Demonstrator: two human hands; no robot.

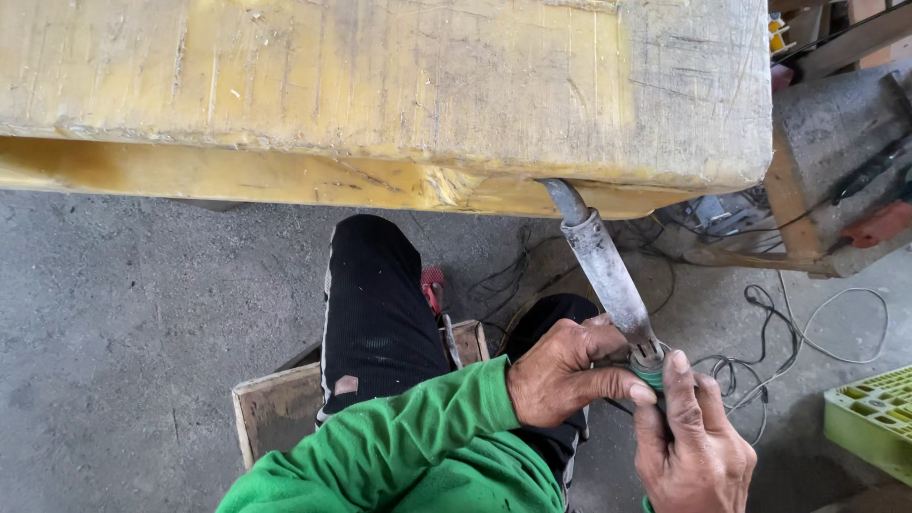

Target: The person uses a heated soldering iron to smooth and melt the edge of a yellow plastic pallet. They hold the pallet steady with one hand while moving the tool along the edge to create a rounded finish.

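Looking down from your head camera, you're holding a long metal chisel with both hands, its curved tip tucked under the bottom edge of the big yellowish wooden beam. Your left hand is wrapping closed around the lower shaft, and your right hand is closing on the green handle end, index finger lying along it. That steel looks stiff, fairly heavy and maybe slick, so I'd say gripping low near the handle like you're doing makes sense. You're sitting on a wooden box with cables trailing on the concrete floor, a green crate at right.
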